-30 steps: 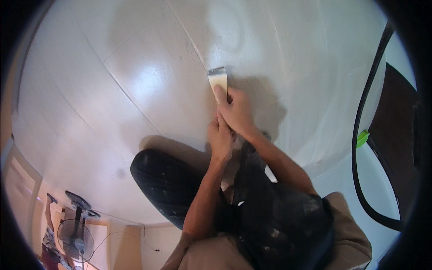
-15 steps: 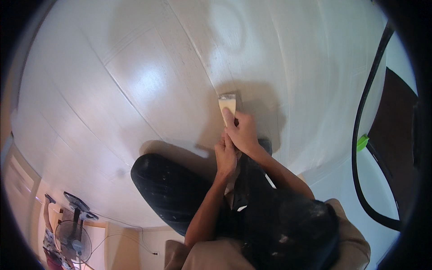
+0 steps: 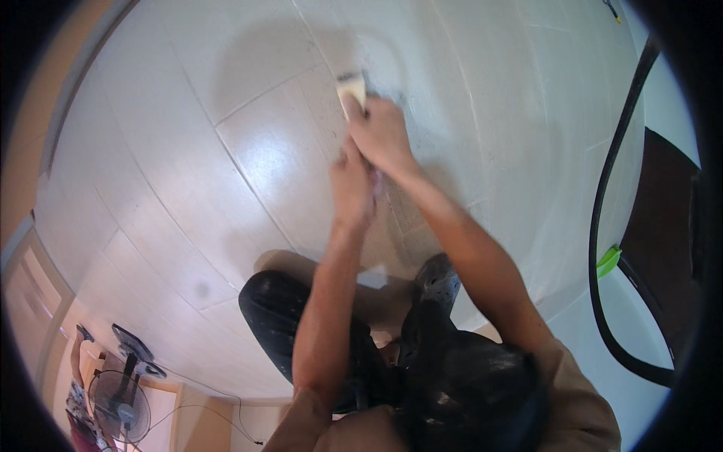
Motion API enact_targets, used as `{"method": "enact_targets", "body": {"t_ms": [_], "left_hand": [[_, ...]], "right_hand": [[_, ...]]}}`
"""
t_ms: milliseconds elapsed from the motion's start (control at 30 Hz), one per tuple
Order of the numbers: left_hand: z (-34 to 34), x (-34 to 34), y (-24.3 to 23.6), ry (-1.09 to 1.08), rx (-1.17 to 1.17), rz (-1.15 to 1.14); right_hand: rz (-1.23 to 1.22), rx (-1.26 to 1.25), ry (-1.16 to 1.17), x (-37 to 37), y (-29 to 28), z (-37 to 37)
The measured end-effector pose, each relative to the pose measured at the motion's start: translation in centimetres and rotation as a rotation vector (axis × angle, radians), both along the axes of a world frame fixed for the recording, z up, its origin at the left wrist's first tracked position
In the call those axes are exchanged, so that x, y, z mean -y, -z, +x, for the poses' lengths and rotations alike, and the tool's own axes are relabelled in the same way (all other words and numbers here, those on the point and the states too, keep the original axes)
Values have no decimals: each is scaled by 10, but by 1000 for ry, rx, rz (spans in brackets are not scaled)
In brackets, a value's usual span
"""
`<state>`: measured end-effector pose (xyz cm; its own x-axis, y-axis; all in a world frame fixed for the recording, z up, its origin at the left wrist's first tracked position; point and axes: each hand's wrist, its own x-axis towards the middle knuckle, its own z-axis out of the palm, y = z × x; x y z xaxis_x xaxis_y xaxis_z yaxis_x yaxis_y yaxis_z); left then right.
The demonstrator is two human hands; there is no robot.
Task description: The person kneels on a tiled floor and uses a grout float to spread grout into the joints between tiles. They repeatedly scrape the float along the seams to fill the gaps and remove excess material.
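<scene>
We log 1 pale flat scraper (image 3: 352,92) over flr. tiles (image 3: 275,113), R hand (image 3: 381,134) w/ fingers wrapped round it, L hand (image 3: 352,187) curled just behind, its hold unclear; dark smudges (image 3: 392,95) remain near tip, amt. finished can't tell.

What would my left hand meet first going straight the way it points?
Probably your right hand, ahead gripping the scraper; the left hand may already touch that hand, though depth is unclear.

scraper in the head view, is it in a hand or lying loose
In hand: the right hand grips the scraper, thumb on its pale part. Whether the left hand grips too, cannot tell.
</scene>
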<state>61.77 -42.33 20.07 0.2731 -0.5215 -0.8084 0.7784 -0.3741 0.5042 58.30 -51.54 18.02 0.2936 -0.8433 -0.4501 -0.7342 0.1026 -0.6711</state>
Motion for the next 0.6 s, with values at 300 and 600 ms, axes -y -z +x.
{"method": "enact_targets", "body": {"t_ms": [300, 600], "left_hand": [[7, -5, -13, 5, -52, 133], [51, 41, 1, 21, -10, 73]], "right_hand": [[72, 100, 60, -5, -4, 6], [131, 66, 23, 43, -3, 51]]}}
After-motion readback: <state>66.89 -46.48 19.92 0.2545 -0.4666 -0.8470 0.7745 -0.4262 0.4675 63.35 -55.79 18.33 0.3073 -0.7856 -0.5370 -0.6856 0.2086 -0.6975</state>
